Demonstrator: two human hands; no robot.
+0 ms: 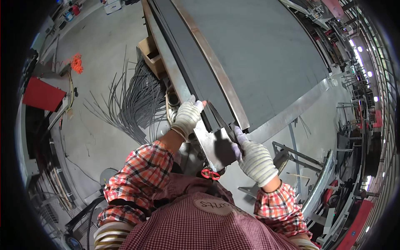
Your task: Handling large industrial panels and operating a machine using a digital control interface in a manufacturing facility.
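Note:
My left hand (pixel 188 115), in a striped knit glove with a bare fingertip showing, is closed at the near left edge of the workbench. What its fingers hold is hidden; the far end of a thin dark strip (pixel 216 115) lies right beside them. My right hand (pixel 256 160), gloved alike with purplish fingertips, pinches the near end of that strip between thumb and fingers. Under the strip's near end lies a bare metal plate (pixel 209 146) at the bench corner, partly in shadow. Long dark rails (pixel 191 62) run away from me beside a rusty metal bar (pixel 212 62).
A wide grey sheet (pixel 266 58) covers the bench's right part. Left of the bench, a bundle of thin dark strips (pixel 137 98) spreads over the floor below a cardboard box (pixel 152 58). A red handwheel (pixel 210 174) sits close to my waist. Metal frames (pixel 300 158) stand at the right.

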